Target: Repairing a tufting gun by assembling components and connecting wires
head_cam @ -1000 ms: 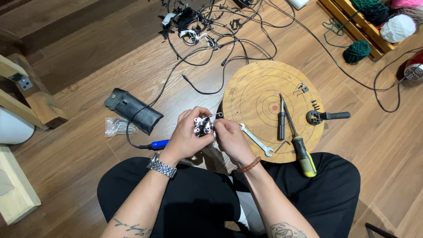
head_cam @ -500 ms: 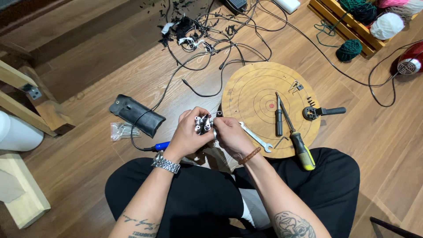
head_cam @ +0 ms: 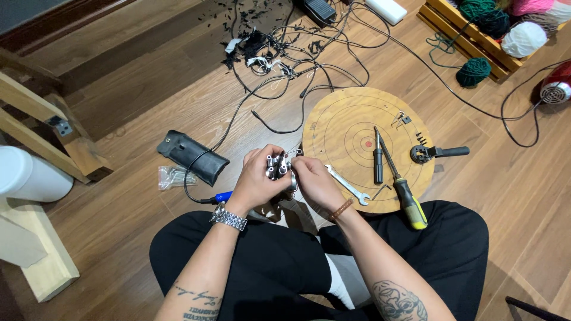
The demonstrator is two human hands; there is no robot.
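My left hand [head_cam: 257, 178] and my right hand [head_cam: 315, 181] meet over my lap, both closed around a small silver and black metal part [head_cam: 278, 166] with several shiny cylinders on top. I wear a metal watch [head_cam: 228, 216] on the left wrist and a brown band [head_cam: 341, 209] on the right. Just right of my hands lies a silver wrench [head_cam: 347, 185] on a round wooden board [head_cam: 351, 116]. What the part's underside looks like is hidden by my fingers.
On the board lie a black tool [head_cam: 378, 156], a yellow-handled screwdriver [head_cam: 403, 189] and a black-handled tool [head_cam: 439, 152]. A black pouch [head_cam: 191, 157] and a clear bag [head_cam: 172, 176] sit left. Tangled cables [head_cam: 279, 56] spread ahead; yarn balls [head_cam: 505, 27] fill a wooden crate.
My hands stay together on the metal part with only small finger shifts. The camera view has tilted slightly, sliding the floor and board downward and leftward in view.
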